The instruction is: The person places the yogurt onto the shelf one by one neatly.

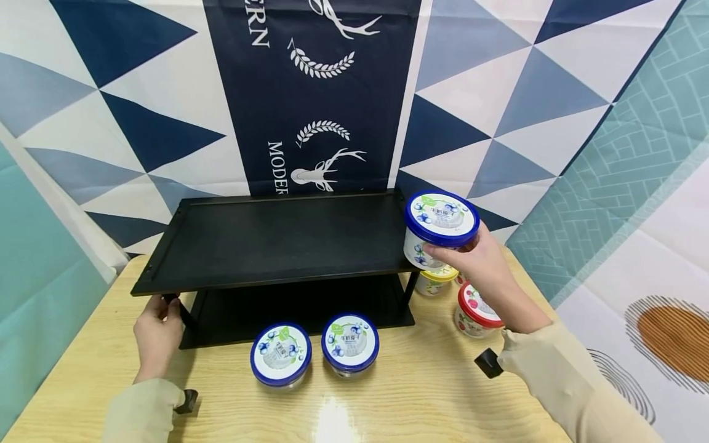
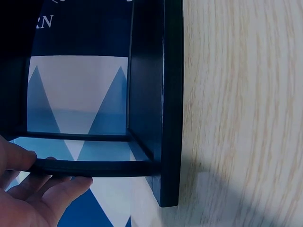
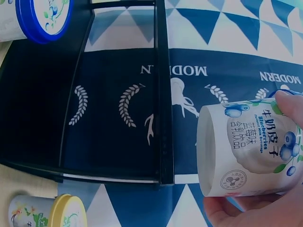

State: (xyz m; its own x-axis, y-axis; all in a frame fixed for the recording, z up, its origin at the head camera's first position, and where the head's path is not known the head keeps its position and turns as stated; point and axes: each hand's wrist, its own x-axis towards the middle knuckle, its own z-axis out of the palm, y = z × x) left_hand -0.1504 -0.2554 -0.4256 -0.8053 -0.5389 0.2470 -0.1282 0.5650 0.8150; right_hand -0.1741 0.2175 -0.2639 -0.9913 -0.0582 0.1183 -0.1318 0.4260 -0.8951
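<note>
My right hand (image 1: pixel 486 261) grips a blueberry milk cup (image 1: pixel 441 215) with a blue lid, held upright over the right end of a black two-tier shelf (image 1: pixel 293 237). In the right wrist view the cup's printed side (image 3: pixel 255 146) faces the camera, with thumb and fingers on opposite sides. At the shelf's front left, my left hand (image 1: pixel 159 332) curls round a black post (image 2: pixel 94 168) between the tiers. Two more blue-lidded cups, one on the left (image 1: pixel 280 355) and one on the right (image 1: pixel 350 344), stand before the lower tier.
Right of the shelf stand a yellow-lidded cup (image 1: pixel 436 281) and a red-lidded cup (image 1: pixel 477 311), with another red edge partly hidden behind them. A patterned cloth (image 1: pixel 316 98) hangs behind the shelf. The wooden table (image 1: pixel 232 394) extends in front.
</note>
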